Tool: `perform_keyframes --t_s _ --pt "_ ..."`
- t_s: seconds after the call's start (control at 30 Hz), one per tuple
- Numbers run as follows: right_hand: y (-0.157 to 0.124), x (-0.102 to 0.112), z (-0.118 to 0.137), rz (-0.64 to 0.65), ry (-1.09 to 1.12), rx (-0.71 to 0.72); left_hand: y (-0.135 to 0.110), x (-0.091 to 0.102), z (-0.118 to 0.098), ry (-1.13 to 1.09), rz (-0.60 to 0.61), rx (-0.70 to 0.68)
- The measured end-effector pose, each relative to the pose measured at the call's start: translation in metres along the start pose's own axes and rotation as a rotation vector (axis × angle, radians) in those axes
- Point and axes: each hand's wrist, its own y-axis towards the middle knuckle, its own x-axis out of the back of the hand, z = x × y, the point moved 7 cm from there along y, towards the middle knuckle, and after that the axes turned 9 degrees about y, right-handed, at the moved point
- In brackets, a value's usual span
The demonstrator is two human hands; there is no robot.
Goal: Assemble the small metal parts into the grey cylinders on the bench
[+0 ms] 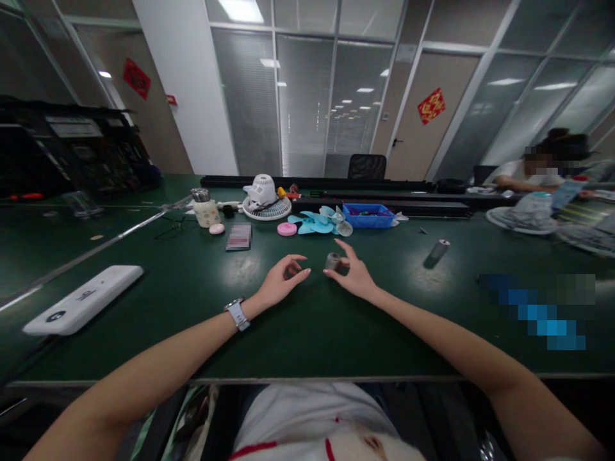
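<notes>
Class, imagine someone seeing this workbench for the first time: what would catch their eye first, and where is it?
Probably the two bare hands over the middle of the green table: the left hand, and the right hand with a small grey cylinder close to its thumb. Beyond them, light blue fan blades stand out beside a bright blue tray. On the door behind, to the right, hangs a red diamond-shaped decoration.

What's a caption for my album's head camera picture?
Right hand at a small grey cylinder, left hand nearby, green tabletop.

Glass partition (302, 96), white pillar (185, 96), green table (307, 339)
</notes>
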Motion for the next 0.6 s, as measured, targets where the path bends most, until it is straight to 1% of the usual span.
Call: perform_keyframes --t_s 0.03,0.07,0.1,0.17,0.23,0.43,0.53,0.6 --pt "-0.006 -0.02 0.013 0.081 0.037 0.032 -0.001 -0.001 -0.004 -0.002 0.009 -0.034" --pt "-0.012 -0.036 0.023 0.151 0.063 0.056 -0.003 -0.001 -0.008 -0.001 0.017 -0.07" --pt "-0.018 -0.047 0.03 0.206 0.08 0.071 -0.004 -0.002 -0.012 0.004 0.024 -0.107" --pt "-0.025 -0.058 0.037 0.265 0.089 0.082 -0.006 -0.002 -0.017 0.026 0.023 -0.167" --pt "-0.028 -0.059 0.036 0.274 0.075 0.076 -0.006 -0.002 -0.021 0.055 -0.002 -0.193" --pt "-0.026 -0.056 0.033 0.282 0.024 0.065 -0.005 0.005 -0.029 0.099 -0.086 -0.19" --pt "-0.028 -0.057 0.036 0.284 0.026 0.064 -0.001 0.014 -0.021 0.108 -0.166 -0.128" --pt "-0.03 -0.055 0.038 0.27 0.024 0.059 0.003 0.016 -0.012 0.159 -0.161 -0.1"
